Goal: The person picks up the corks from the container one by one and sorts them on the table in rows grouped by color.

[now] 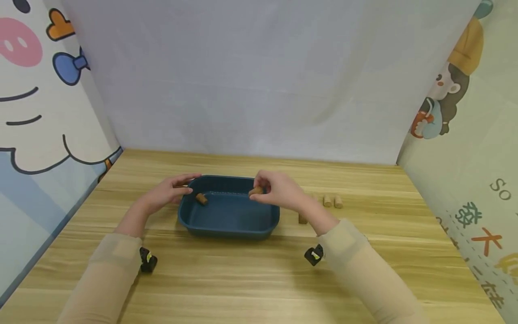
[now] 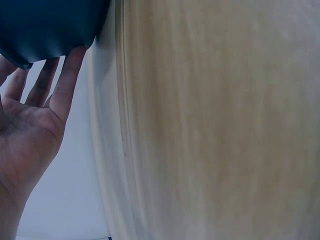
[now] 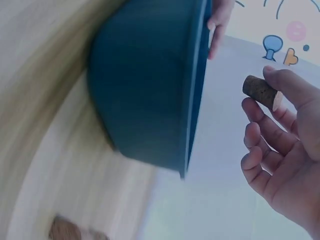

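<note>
The left hand (image 1: pixel 165 192) rests its extended fingers against the outer left end of a dark blue rectangular dish (image 1: pixel 228 234), the thumb at the rim. In the left wrist view, straight fingers (image 2: pixel 66 82) touch the dish's side from outside. Over the dish's right end, the right hand (image 1: pixel 281 191) pinches a cork (image 3: pixel 261 92) between thumb and fingertips; the other fingers are loosely bent. Another cork (image 1: pixel 201 198) lies inside the dish, toward its left wall.
Right of the dish, several corks stand or lie on the wooden table (image 1: pixel 226 279), among them a darker one (image 1: pixel 302 218) partly behind the right forearm and a paler one (image 1: pixel 327 201). A plain pale backdrop (image 1: pixel 251 90) rises behind the table, with printed cloths at both sides.
</note>
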